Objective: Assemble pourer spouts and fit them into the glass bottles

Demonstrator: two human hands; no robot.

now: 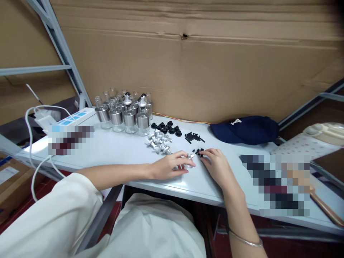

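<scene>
My left hand [172, 166] is curled around a silver pour spout [190, 156] just above the table; part of the spout is hidden by the fingers. Thumb and fingertips of my right hand [216, 166] pinch together at a little heap of small black pieces [198, 151], closing on one of them. Beside my left hand lies a pile of silver spouts [158, 141]. Behind these is a group of black stoppers [168, 128]. Several thin black strips [192, 137] lie beyond the right hand.
Several glass bottles with steel bands [130, 118] stand at the back left, two with spouts fitted. A white power strip [80, 116] with cables lies left. A navy cap [247, 129] and a dotted box [298, 143] are right. Cardboard [188, 71] walls the table's back.
</scene>
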